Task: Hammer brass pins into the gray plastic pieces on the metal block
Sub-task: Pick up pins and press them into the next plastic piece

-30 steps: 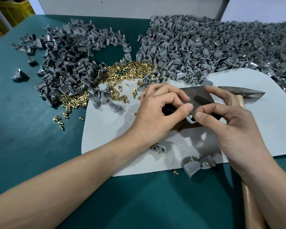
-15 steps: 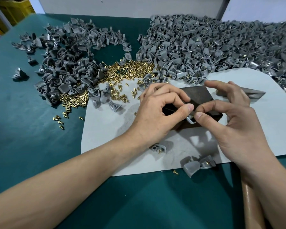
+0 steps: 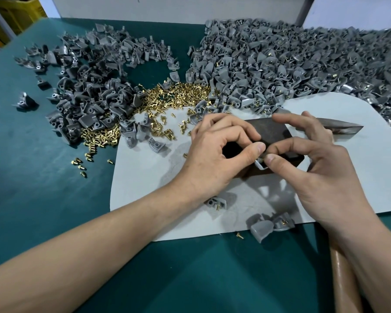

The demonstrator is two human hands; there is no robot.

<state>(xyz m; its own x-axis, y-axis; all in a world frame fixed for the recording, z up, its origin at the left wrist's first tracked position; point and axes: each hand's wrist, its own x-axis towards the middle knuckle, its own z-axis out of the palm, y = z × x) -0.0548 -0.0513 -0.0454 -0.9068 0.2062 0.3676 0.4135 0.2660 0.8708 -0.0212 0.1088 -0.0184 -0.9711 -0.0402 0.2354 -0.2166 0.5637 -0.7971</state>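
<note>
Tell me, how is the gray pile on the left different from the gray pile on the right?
The left pile is smaller; the right pile is much bigger and runs to the picture's edge. Several right pile pieces hold brass pins; left pile pieces mostly show empty holes. Both are heaps of gray plastic pieces on the green table.

Head camera looks forward-down, apparently close.

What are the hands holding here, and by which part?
Left hand and right hand pinch one gray plastic piece from opposite sides, on the metal block.
</note>
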